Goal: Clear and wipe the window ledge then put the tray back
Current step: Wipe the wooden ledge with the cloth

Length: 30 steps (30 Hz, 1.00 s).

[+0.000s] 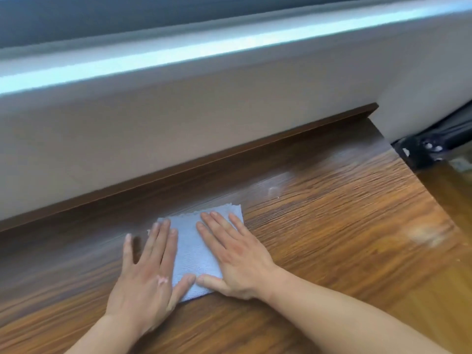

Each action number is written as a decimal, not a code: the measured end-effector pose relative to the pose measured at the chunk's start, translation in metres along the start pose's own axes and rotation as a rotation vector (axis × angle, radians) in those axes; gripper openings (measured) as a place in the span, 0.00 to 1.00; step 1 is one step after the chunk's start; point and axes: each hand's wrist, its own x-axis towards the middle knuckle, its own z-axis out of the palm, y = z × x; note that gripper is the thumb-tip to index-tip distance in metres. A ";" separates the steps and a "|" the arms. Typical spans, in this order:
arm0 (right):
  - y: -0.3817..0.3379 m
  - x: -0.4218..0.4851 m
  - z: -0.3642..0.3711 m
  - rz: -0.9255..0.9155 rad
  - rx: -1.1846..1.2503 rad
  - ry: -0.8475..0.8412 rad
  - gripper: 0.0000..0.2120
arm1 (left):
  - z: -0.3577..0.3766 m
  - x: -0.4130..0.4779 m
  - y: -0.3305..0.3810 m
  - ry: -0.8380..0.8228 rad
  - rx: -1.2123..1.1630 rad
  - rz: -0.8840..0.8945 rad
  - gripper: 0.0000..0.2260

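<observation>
- Ledge [332, 226]: brown wood-grain surface running along a pale wall below the window frame; bare of objects here, so the clearing step looks done. A raised dark lip [229, 154] borders its far edge.
- Cloth [194, 251]: pale blue, folded roughly square, lying flat on the ledge near the far lip.
- Left hand [145, 282]: palm down, fingers spread and flat; inner fingers and thumb on the cloth's left edge, the rest on bare wood. Grips nothing; presses.
- Right hand [235, 256]: palm down, fingers spread across the cloth's right half, thumb pinning its near edge. Also pressing, not grasping.
- Reason for hold: two flat palms likely spread the pressure and keep the cloth from bunching as it slides.
- Residue: pale smudges [273, 190] right of the cloth and a lighter patch [429, 233] further right, apparently not yet wiped.
- Tray: not in view.
- Dark object [429, 146]: beyond the ledge's right end; identity unclear.
</observation>
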 end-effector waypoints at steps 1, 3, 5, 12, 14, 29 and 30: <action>0.012 -0.006 -0.003 0.024 -0.005 0.004 0.46 | -0.001 0.010 0.010 -0.007 0.007 0.020 0.41; 0.040 -0.020 -0.009 0.078 -0.014 0.014 0.47 | -0.004 0.035 0.033 -0.010 0.011 0.058 0.41; 0.071 -0.037 -0.015 0.131 -0.013 0.021 0.48 | -0.006 0.061 0.060 -0.003 0.004 0.095 0.41; 0.174 -0.093 -0.036 0.323 -0.047 0.030 0.49 | -0.022 0.154 0.154 -0.050 -0.011 0.230 0.41; 0.206 -0.113 -0.044 0.399 -0.052 0.025 0.50 | -0.025 0.184 0.186 -0.066 -0.013 0.269 0.41; 0.343 -0.232 -0.069 0.828 -0.016 0.083 0.49 | -0.061 0.330 0.364 -0.152 0.091 0.564 0.40; 0.342 -0.243 -0.066 0.856 -0.006 0.091 0.49 | -0.060 0.329 0.373 -0.152 0.089 0.595 0.39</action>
